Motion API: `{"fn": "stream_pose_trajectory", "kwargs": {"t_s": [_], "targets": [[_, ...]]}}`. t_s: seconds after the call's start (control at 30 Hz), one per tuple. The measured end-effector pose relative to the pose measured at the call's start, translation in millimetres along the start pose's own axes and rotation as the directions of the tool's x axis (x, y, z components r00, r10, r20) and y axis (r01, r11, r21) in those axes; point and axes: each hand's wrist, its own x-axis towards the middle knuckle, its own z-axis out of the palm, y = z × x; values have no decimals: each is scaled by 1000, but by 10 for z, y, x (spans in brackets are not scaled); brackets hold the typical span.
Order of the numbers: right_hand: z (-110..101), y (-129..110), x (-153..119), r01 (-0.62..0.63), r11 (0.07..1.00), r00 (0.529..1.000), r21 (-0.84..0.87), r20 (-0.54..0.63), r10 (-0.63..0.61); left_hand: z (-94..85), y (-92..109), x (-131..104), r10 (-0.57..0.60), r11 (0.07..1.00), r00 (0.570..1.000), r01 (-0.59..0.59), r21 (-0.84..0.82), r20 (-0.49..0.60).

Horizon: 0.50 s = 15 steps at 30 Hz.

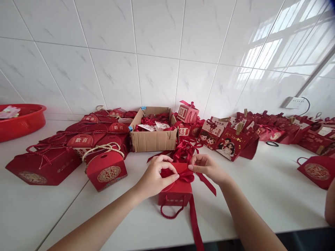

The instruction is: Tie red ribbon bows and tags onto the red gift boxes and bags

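Observation:
A small red gift box [175, 195] stands on the table in front of me, with a twisted red cord handle hanging down its near side. A red ribbon bow [186, 176] lies across its top, and one long ribbon tail [195, 223] drops past the table's front edge. My left hand [156, 177] is on the box's left, thumb and forefinger closed on the bow's left side. At the right, my right hand [209, 168] pinches at the bow's upper edge. Exactly which loop each hand grips is partly hidden by the fingers. Behind the box lies loose red ribbon [184, 150].
An open cardboard box [154, 141] holding red items and cards stands behind. Red gift boxes [65, 167] crowd the left, with red gift bags [231, 143] to the right. A red basin [23, 122] sits far left. Part of another person [330, 205] shows at the right edge.

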Motion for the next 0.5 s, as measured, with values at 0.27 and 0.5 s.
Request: {"fn": "stream_pose_trajectory", "kwargs": {"t_s": [0.27,0.5], "targets": [[-102,28,-6,-7,999,999,-46,-46,5,-2,-24,-10,-6,998,1000,7,-61,6],[-98,39,44,15,998,988,-67,-152,-25,25,-80,25,2,995,1000,-1,-99,2]]}}
